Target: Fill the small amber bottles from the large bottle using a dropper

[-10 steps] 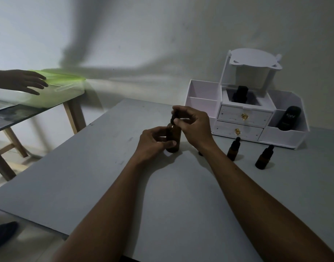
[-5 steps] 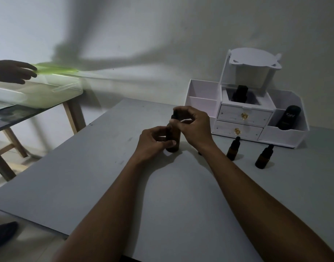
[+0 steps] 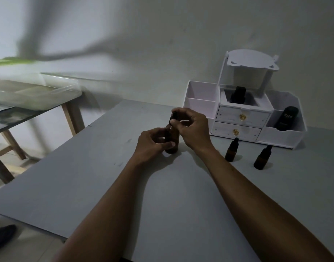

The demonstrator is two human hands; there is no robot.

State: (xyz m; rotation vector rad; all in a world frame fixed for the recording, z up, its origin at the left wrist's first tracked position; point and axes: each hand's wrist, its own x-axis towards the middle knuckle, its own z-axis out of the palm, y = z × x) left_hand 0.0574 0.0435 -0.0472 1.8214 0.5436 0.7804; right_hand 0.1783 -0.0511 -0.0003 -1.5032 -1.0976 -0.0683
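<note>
The large amber bottle (image 3: 172,139) stands upright on the grey table (image 3: 87,178), near its middle. My left hand (image 3: 153,144) grips the bottle's body from the left. My right hand (image 3: 192,129) pinches the black dropper cap (image 3: 174,116) on the bottle's neck. Two small amber bottles with black dropper caps stand to the right: one (image 3: 232,150) closer to my right wrist, the other (image 3: 263,158) further right.
A white desk organiser (image 3: 200,103) with two drawers stands at the back right, holding a black bottle (image 3: 238,96) in its middle well and a black tube (image 3: 287,120) in its right bin. A clear plastic tub (image 3: 39,95) sits on a side table at left.
Another person's hand at the far left has lifted the tub's green lid and gone out of view. My hands stay on the large bottle and its cap.
</note>
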